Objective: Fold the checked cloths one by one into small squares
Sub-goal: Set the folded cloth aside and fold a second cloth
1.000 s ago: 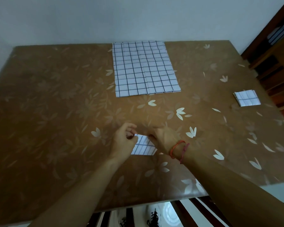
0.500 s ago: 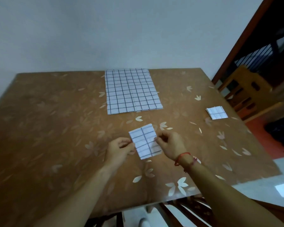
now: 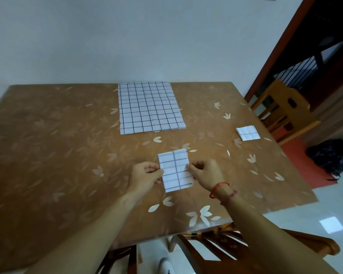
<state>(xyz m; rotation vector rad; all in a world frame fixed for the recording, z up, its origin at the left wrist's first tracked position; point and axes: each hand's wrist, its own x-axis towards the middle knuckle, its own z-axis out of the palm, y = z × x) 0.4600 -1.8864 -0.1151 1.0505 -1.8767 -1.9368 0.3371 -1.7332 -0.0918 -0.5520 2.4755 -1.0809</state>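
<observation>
A folded cloth (image 3: 175, 170), white with dark checks, is held at the near middle of the table (image 3: 48, 145). It is a small rectangle, with its long axis running near to far and leaning slightly to the left at the far end. The left hand (image 3: 144, 177) pinches its left edge with curled fingers, and the right hand (image 3: 205, 173) pinches its right edge in the same way. The right wrist wears red string bracelets (image 3: 219, 189). A stack of flat cloths (image 3: 149, 107) lies at the far middle of the table. A small folded square (image 3: 247, 132) rests near the right edge. A wooden chair (image 3: 281, 107) stands beyond that edge.
</observation>
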